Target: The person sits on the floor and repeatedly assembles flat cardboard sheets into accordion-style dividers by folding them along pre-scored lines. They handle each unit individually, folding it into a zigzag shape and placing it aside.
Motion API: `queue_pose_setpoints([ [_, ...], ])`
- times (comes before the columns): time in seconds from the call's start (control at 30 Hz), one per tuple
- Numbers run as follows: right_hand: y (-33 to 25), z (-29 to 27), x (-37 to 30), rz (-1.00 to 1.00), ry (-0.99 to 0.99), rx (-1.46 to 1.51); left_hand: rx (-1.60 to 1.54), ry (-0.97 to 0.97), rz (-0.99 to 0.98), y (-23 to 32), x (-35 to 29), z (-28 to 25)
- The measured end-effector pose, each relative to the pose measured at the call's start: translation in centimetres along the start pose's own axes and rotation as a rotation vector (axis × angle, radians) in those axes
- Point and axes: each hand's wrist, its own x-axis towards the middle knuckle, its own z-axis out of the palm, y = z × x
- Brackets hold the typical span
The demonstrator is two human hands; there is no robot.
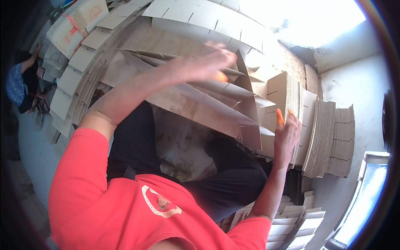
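A half-assembled cardboard divider [200, 102], made of long slotted strips crossed by a shorter strip [246, 75], lies in front of me on a wooden board [179, 104]. My left hand [216, 58] is over its far right part, smeared by motion, with an orange finger cover [221, 76] showing below it. Whether it holds a strip is not clear. Off to the right, my right hand [287, 131] pinches the edge of an upright stack of slotted cardboard strips [287, 93]. Its thumb and a finger wear orange covers and sit on either side of the edge.
Long slotted strips [208, 21] lie at the far side. More cardboard stacks stand at the right [329, 137] and in a row at the left [83, 58]. Lower right holds further pieces [291, 225]. Another person [21, 83] is at the far left.
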Motion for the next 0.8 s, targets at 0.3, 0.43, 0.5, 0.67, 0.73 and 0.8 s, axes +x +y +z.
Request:
queue_pose_setpoints([
  [0.3,-3.6,5.7,2.1,-0.063,-0.388,0.138,-0.356,-0.139,-0.214,-6.9,1.8,5.6],
  [0.43,-3.3,5.5,2.3,-0.011,-0.279,0.130,-0.158,-0.267,-0.123,-7.8,1.0,6.2],
  [0.5,-2.8,5.6,2.1,-0.041,-0.269,0.100,-0.136,-0.308,-0.134,-7.6,0.9,6.0],
  [0.67,-3.2,5.0,2.0,-0.122,-0.335,0.086,-0.025,-0.421,-0.162,-7.9,0.5,4.5],
  [0.73,-3.6,6.0,2.3,-0.131,-0.403,0.039,0.023,-0.471,-0.179,-8.2,0.7,4.7],
  [0.8,-3.6,5.3,2.5,-0.095,-0.374,0.093,0.004,-0.439,-0.168,-8.4,0.4,5.2],
])
